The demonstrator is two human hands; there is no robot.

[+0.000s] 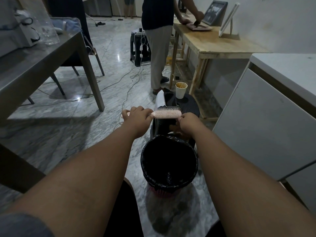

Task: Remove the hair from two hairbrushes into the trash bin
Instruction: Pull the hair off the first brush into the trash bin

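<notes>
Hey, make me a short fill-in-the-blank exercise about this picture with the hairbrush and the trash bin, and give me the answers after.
The left hand grips the pink hairbrush by its ____.
The right hand pinches the opposite end, the brush's ____.
Its bristles point ____.
The trash bin is lined with a ____ bag.
Missing words: handle; head; up; black.

The brush spans between the hands, with the left hand gripping its handle and the right hand pinching its right end, beyond the bin. Behind it a stool bears a phone and a cup. A table stands left.
</notes>
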